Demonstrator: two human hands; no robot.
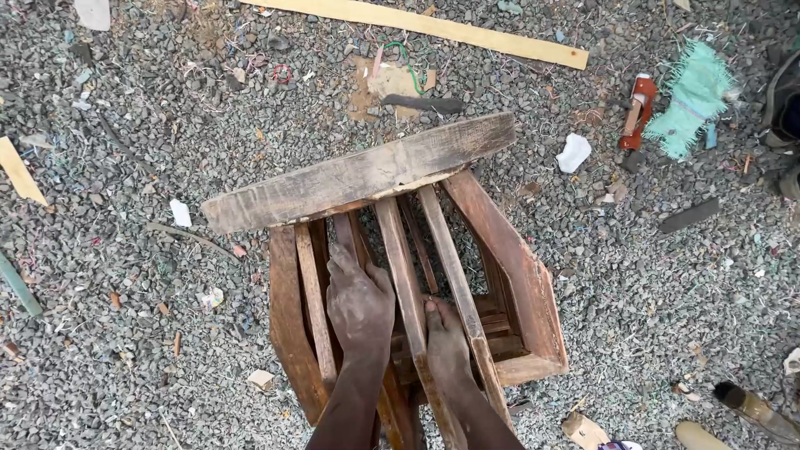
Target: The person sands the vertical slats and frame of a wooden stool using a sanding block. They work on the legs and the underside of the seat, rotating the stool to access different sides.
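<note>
While the brown wooden slatted stool frame (417,283) lies on its side on the grey gravel ground (125,317), both hands are inside it. The left hand (360,300) lies flat on a vertical slat, fingers stretched, grip open, holding nothing. The right hand (444,333) goes btw. two slats; its grip I cannot tell, fingers are hidden. A weathered grey wooden plank (358,173) rests across the frame's top end. Well apart at upper right lie a red hand tool (638,110) & a turquoise frayed cloth (693,98).
</note>
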